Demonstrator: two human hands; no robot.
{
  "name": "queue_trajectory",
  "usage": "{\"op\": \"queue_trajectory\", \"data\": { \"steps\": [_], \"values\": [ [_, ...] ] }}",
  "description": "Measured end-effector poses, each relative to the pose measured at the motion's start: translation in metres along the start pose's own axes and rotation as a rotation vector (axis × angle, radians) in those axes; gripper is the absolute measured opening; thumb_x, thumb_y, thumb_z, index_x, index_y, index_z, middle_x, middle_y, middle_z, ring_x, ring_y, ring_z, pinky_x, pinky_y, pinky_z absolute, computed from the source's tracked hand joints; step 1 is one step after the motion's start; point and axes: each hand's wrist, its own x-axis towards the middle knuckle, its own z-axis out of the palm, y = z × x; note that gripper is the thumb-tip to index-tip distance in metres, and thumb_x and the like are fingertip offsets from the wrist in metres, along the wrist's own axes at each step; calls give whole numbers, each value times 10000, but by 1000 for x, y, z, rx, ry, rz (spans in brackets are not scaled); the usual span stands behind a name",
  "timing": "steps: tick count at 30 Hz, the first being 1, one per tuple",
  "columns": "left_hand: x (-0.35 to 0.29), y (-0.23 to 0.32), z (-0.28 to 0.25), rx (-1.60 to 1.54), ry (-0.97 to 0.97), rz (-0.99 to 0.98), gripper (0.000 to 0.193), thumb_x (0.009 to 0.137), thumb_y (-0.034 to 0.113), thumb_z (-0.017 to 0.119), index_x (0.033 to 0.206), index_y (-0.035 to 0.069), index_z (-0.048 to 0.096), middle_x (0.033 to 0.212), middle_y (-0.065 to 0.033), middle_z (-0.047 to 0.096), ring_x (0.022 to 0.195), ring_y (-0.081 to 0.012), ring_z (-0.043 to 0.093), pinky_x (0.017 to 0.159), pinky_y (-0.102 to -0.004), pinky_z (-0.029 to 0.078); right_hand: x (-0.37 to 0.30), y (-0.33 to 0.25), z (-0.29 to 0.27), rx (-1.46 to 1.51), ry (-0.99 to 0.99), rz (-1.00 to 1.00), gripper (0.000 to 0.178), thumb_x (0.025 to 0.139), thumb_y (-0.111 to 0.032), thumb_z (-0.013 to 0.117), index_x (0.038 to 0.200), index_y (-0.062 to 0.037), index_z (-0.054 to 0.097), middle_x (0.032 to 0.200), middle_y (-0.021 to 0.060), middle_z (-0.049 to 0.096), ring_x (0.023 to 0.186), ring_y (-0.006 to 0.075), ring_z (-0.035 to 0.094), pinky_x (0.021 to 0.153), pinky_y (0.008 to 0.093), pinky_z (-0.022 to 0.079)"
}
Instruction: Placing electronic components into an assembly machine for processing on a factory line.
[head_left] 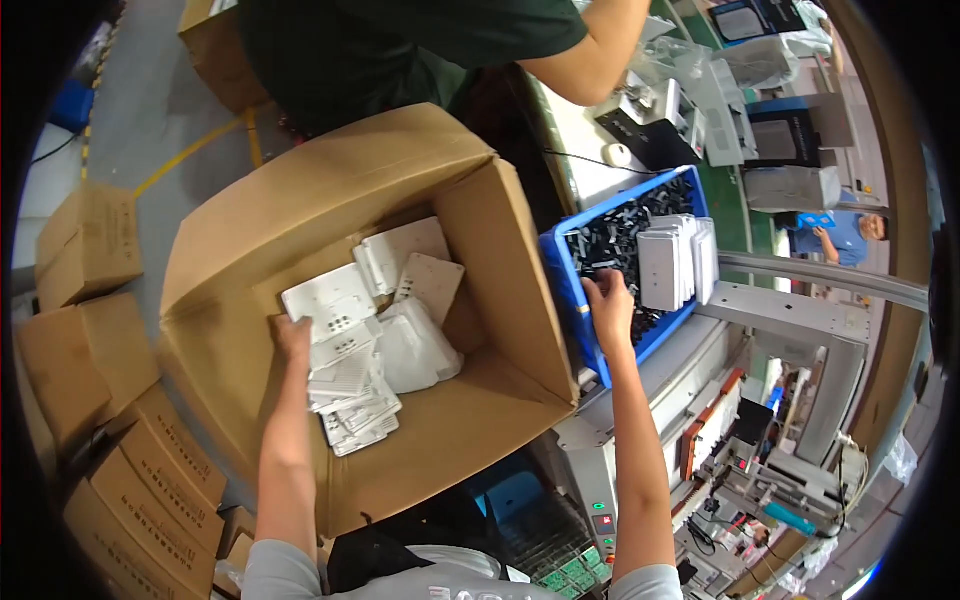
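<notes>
Inside a large open cardboard box [505,390] lies a loose heap of white plastic panels [345,385], some with small holes. My left hand [293,338] reaches into the box on its left side and is closed on the edge of a white panel [332,303]; its far fingers are hidden. To the right, my right hand [612,308] is at the near left side of a blue bin [563,275], its fingers curled down at small black parts [615,245]. What they pinch is too small to make out. White flat covers [665,265] stand in a row on the black parts.
A co-worker in a dark shirt [400,50] stands beyond the box. Closed cartons [150,500] are stacked at left. A grey machine [600,480] with a metal rail lies right of the box. White cloudy bags [410,350] sit among the panels.
</notes>
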Motion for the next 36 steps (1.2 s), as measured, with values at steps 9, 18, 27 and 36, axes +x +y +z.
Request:
{"op": "queue_trajectory", "data": {
  "steps": [9,18,27,36],
  "values": [
    [-66,93,-82,-1157,-487,-403,335,781,131,615,1092,25,550,939,-89,603,764,-220,600,663,-331,512,-22,-10,-38,213,117,-48,239,842,-212,679,957,-7,637,745,77,621,634,141,535,608,287,450],
    [-212,289,-253,-1138,-1111,-407,533,883,143,546,1374,11,385,1023,-115,599,726,-159,633,639,-299,584,-182,-146,-165,-109,-93,-1164,227,670,-151,681,896,-167,693,1385,79,433,1277,306,380,1016,424,349],
    [-295,305,-308,-1015,-969,376,755,924,540,416,1456,66,167,973,-114,627,874,-190,637,774,-325,544,-217,-99,-208,879,-136,-505,83,825,-81,656,903,-56,658,887,56,617,810,157,562,753,269,429],
    [-414,353,-271,-1297,-1013,160,435,853,24,633,1257,13,470,1193,-82,563,1103,-176,543,935,-327,453,-268,-80,-223,950,57,-286,209,904,-164,575,1045,-39,666,1116,105,516,1091,183,475,949,309,362]
  ]
}}
